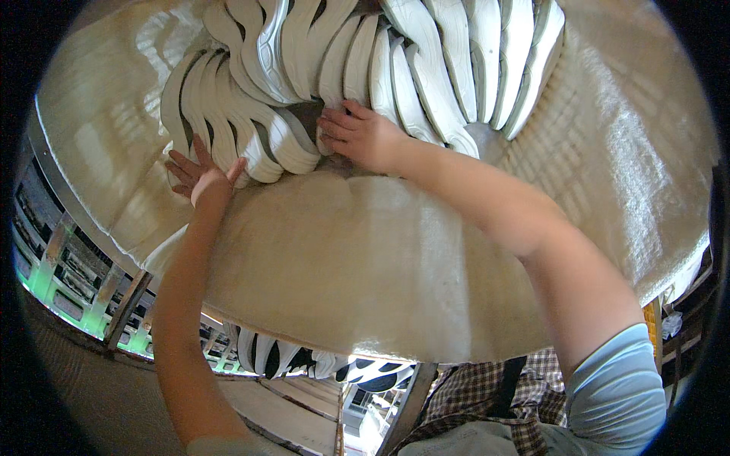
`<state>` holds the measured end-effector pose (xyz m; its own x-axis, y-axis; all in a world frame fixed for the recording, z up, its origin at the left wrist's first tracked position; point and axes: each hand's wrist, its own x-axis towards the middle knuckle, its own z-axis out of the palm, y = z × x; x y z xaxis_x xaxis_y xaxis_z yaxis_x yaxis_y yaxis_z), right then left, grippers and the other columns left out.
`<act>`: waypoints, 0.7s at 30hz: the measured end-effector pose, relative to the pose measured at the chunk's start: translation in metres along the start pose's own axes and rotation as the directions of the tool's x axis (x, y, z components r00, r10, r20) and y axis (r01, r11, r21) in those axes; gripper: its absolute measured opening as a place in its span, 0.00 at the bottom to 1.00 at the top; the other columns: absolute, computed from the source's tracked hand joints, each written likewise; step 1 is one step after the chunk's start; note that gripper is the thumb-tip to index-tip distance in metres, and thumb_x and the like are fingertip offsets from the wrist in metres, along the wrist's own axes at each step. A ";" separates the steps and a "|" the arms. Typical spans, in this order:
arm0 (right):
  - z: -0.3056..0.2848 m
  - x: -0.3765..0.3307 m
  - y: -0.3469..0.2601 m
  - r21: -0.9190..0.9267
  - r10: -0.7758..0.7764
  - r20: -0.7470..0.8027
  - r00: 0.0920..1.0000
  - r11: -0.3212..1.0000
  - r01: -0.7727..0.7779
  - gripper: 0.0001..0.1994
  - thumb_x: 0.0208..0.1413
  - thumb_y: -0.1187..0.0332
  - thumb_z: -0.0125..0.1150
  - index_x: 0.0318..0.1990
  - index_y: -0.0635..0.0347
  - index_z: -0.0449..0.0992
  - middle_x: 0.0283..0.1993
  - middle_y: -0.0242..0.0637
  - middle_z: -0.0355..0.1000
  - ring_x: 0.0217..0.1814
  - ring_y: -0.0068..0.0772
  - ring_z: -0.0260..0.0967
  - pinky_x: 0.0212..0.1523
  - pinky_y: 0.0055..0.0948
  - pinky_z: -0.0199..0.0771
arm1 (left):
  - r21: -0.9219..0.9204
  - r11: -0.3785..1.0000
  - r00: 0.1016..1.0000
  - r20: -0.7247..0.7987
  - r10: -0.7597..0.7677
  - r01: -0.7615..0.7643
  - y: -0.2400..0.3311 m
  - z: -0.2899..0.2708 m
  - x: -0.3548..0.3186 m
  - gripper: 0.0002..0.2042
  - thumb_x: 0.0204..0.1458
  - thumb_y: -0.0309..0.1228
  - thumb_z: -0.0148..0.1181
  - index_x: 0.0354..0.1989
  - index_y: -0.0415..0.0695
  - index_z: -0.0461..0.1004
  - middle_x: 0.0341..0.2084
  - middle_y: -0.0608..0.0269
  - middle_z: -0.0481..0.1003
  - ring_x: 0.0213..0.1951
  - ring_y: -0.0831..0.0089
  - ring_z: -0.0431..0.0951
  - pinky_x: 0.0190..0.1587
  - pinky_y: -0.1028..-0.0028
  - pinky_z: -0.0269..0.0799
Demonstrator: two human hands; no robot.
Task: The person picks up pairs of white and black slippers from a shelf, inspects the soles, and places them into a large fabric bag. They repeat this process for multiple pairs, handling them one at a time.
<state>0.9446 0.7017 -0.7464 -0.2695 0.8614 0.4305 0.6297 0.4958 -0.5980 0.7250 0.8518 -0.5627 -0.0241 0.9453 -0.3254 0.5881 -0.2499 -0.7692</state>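
White shoe soles [262,140] stand on edge, packed side by side in curved rows on a table covered with cloudy plastic sheeting [327,258]. My left hand [199,175] rests at the lower left end of the front row, its fingers spread against the soles. My right hand [361,137] reaches in from the right, fingers bent over the end of a sole beside a dark gap in the row. Its thumb is hidden. More soles [433,68] lean in a fan behind and to the right of it.
Plastic sheeting hangs over the near table edge [304,334]. Below it, more black-and-white soles [274,356] show. A metal rack [68,266] with green-lit bars stands at the left. A checked apron [471,391] covers my front.
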 end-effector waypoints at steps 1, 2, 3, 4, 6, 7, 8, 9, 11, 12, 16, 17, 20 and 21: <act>0.004 -0.005 0.002 0.000 -0.055 0.020 0.998 0.998 0.055 0.16 0.49 0.65 0.49 0.45 0.59 0.74 0.60 0.43 0.63 0.65 0.41 0.56 0.65 0.43 0.51 | 0.083 0.996 0.999 0.035 -0.030 0.027 0.000 0.006 0.005 0.55 0.36 0.66 0.60 0.69 0.54 0.36 0.65 0.34 0.30 0.66 0.37 0.30 0.59 0.35 0.40; 0.007 -0.008 0.004 -0.049 -0.073 0.005 0.997 0.996 0.073 0.18 0.50 0.63 0.50 0.49 0.57 0.71 0.62 0.41 0.61 0.67 0.40 0.53 0.66 0.43 0.49 | 0.104 0.994 0.999 0.033 -0.013 0.009 -0.001 0.011 0.009 0.56 0.36 0.66 0.60 0.69 0.54 0.35 0.65 0.34 0.30 0.66 0.37 0.29 0.59 0.34 0.40; 0.010 -0.010 0.004 -0.079 -0.074 0.073 0.995 0.994 0.080 0.20 0.51 0.62 0.50 0.52 0.56 0.69 0.64 0.40 0.58 0.68 0.38 0.51 0.67 0.44 0.47 | 0.142 0.990 1.000 0.019 0.000 -0.003 -0.003 0.015 0.014 0.56 0.35 0.66 0.60 0.69 0.54 0.35 0.65 0.34 0.29 0.66 0.37 0.29 0.59 0.34 0.40; 0.012 -0.011 0.005 -0.106 -0.081 0.141 0.987 0.990 0.096 0.23 0.52 0.60 0.51 0.56 0.54 0.67 0.66 0.39 0.56 0.70 0.37 0.49 0.67 0.44 0.44 | 0.099 0.995 0.999 0.029 0.030 -0.033 -0.004 0.019 0.018 0.56 0.35 0.66 0.60 0.69 0.54 0.35 0.65 0.34 0.29 0.67 0.37 0.29 0.59 0.34 0.41; 0.014 -0.011 0.005 -0.108 -0.077 0.183 0.980 0.989 0.098 0.24 0.52 0.58 0.50 0.57 0.54 0.66 0.67 0.38 0.54 0.70 0.36 0.46 0.68 0.44 0.42 | 0.095 0.995 0.998 0.054 0.025 -0.030 -0.004 0.024 0.028 0.57 0.35 0.66 0.60 0.69 0.54 0.34 0.65 0.35 0.28 0.67 0.37 0.28 0.59 0.35 0.43; 0.013 -0.010 0.004 -0.110 -0.076 0.171 0.982 0.989 0.096 0.24 0.53 0.57 0.50 0.58 0.53 0.66 0.67 0.38 0.54 0.71 0.36 0.45 0.68 0.43 0.41 | 0.054 0.996 0.996 0.044 0.075 -0.077 -0.004 0.024 0.032 0.57 0.35 0.66 0.60 0.69 0.53 0.33 0.66 0.35 0.28 0.67 0.38 0.27 0.59 0.36 0.44; 0.012 -0.009 0.004 -0.131 -0.079 0.221 0.972 0.985 0.110 0.25 0.52 0.56 0.51 0.58 0.53 0.66 0.68 0.37 0.53 0.71 0.35 0.44 0.68 0.43 0.40 | 0.070 0.994 0.995 0.071 0.076 -0.081 -0.003 0.024 0.035 0.57 0.36 0.65 0.60 0.69 0.52 0.33 0.66 0.35 0.28 0.67 0.38 0.27 0.59 0.36 0.44; 0.011 -0.008 0.005 -0.147 -0.083 0.245 0.966 0.982 0.122 0.26 0.52 0.56 0.51 0.58 0.53 0.66 0.68 0.37 0.51 0.72 0.35 0.42 0.68 0.42 0.39 | 0.006 0.993 0.989 0.089 0.117 -0.118 -0.002 0.022 0.038 0.57 0.36 0.65 0.60 0.69 0.52 0.33 0.66 0.35 0.28 0.67 0.38 0.27 0.59 0.36 0.44; 0.008 -0.008 0.005 -0.143 -0.086 0.256 0.963 0.982 0.126 0.27 0.50 0.54 0.52 0.59 0.53 0.66 0.69 0.37 0.49 0.73 0.34 0.40 0.68 0.41 0.39 | 0.030 0.995 0.987 0.132 0.090 -0.095 -0.001 0.017 0.038 0.57 0.37 0.65 0.60 0.69 0.51 0.33 0.66 0.36 0.27 0.67 0.39 0.27 0.59 0.37 0.44; 0.008 -0.008 0.006 -0.122 -0.087 0.244 0.966 0.985 0.120 0.28 0.50 0.53 0.53 0.59 0.53 0.65 0.70 0.37 0.49 0.73 0.34 0.39 0.68 0.41 0.38 | 0.017 0.995 0.985 0.147 0.096 -0.099 0.000 0.013 0.035 0.56 0.37 0.64 0.60 0.69 0.51 0.33 0.66 0.36 0.27 0.67 0.40 0.27 0.59 0.37 0.44; 0.010 -0.015 0.008 -0.019 -0.095 0.322 0.942 0.994 0.107 0.31 0.46 0.53 0.56 0.59 0.53 0.65 0.71 0.39 0.47 0.74 0.34 0.39 0.68 0.40 0.39 | -0.268 0.943 0.980 -0.061 0.188 -0.197 0.019 0.012 0.006 0.58 0.38 0.68 0.56 0.68 0.43 0.34 0.64 0.28 0.30 0.66 0.34 0.30 0.59 0.38 0.47; 0.012 -0.017 0.009 -0.005 -0.095 0.288 0.953 0.995 0.101 0.31 0.46 0.53 0.56 0.60 0.51 0.65 0.71 0.39 0.47 0.73 0.35 0.39 0.68 0.40 0.40 | -0.254 0.951 0.984 -0.047 0.173 -0.179 0.028 0.014 -0.001 0.58 0.38 0.68 0.55 0.68 0.42 0.34 0.64 0.27 0.30 0.65 0.32 0.31 0.59 0.38 0.46; 0.015 -0.021 0.009 -0.061 -0.115 0.244 0.963 0.989 0.133 0.30 0.46 0.53 0.55 0.59 0.49 0.66 0.71 0.39 0.46 0.73 0.35 0.39 0.68 0.40 0.40 | -0.140 0.989 0.993 0.101 0.056 -0.042 0.064 0.028 -0.019 0.59 0.37 0.70 0.53 0.68 0.40 0.35 0.63 0.24 0.29 0.64 0.28 0.31 0.59 0.38 0.46; 0.014 -0.022 0.009 -0.097 -0.110 0.294 0.949 0.985 0.144 0.29 0.47 0.53 0.54 0.59 0.49 0.66 0.71 0.39 0.46 0.74 0.34 0.39 0.68 0.40 0.40 | -0.097 0.995 0.997 0.067 0.040 -0.034 0.074 0.030 -0.019 0.59 0.37 0.70 0.53 0.68 0.40 0.35 0.63 0.24 0.29 0.64 0.27 0.31 0.59 0.38 0.46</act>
<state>0.9459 0.6889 -0.7709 -0.5393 0.7957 0.2758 0.6521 0.6018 -0.4611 0.7452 0.8088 -0.6296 -0.0544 0.9182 -0.3924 0.6639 -0.2603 -0.7011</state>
